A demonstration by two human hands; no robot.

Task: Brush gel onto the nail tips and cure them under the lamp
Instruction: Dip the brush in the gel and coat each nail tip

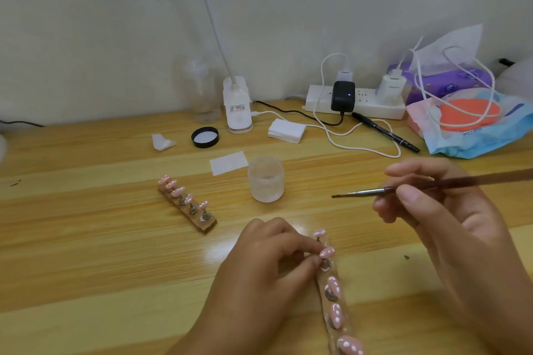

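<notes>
Just this side of the open gel jar (266, 179), toward the person, the near holder strip (336, 297) is lying on the wooden table (86, 239), its long axis running away from the jar toward the bottom edge of the view. The left hand (259, 277) is pinching, thumb and forefinger together, the stand under the second pink nail tip (327, 252) counting from the jar end of that strip. The right hand (444, 210) is hovering to the right of the jar, fingers clamped on the brush (403, 187); the brush is lying almost level, bristles pointing left toward the jar and stopping short of it. Judging from that, the pinched tip is sitting below and to the left of the bristles, so the brush would be needing to drop and swing toward the person to reach it; the jar is lying about as close the other way. Whether the bristles are carrying gel cannot be told. A second strip of pink tips (186, 202) is resting left of the jar, untouched, and the white lamp base (238, 106) is standing well behind the jar by the wall
</notes>
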